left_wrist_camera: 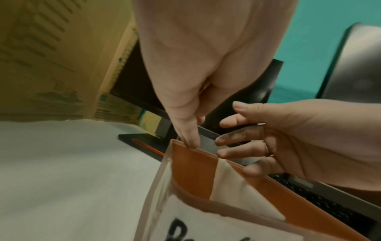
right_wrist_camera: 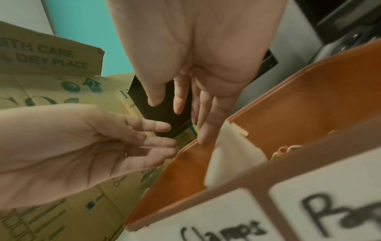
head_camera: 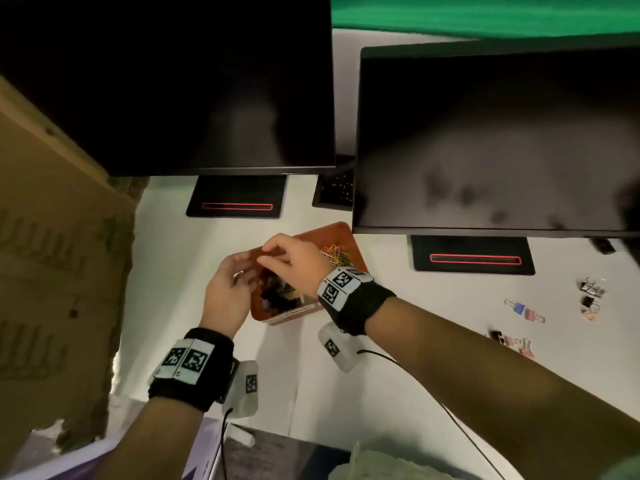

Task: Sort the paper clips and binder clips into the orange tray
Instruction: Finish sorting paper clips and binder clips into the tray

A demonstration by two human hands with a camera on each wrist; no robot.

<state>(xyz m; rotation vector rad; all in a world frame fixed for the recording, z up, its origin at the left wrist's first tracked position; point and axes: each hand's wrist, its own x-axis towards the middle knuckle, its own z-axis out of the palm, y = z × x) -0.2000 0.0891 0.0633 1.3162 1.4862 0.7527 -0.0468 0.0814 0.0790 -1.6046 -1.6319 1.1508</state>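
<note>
The orange tray point(head_camera: 341, 233) sits on the white desk, split by a white divider point(right_wrist_camera: 230, 156). Colourful paper clips point(head_camera: 336, 255) fill its right compartment and dark binder clips point(head_camera: 277, 292) its left one. Labels on its front wall read "Clamps" point(right_wrist_camera: 222, 228) and "Pap…". My left hand point(head_camera: 247, 268) is at the tray's left rim, palm open, one fingertip point(left_wrist_camera: 192, 144) touching the rim. Above the tray's far left corner my right hand point(head_camera: 266, 256) has its fingers point(right_wrist_camera: 206, 130) straight and holds nothing. Several loose binder clips point(head_camera: 524, 311) lie on the desk at the far right.
Two dark monitors point(head_camera: 495, 140) on black stands point(head_camera: 239, 199) rise right behind the tray. A keyboard point(head_camera: 337, 192) lies between them. A tall cardboard box point(head_camera: 59, 237) walls off the left side. Cables trail from both wrist units across the near desk.
</note>
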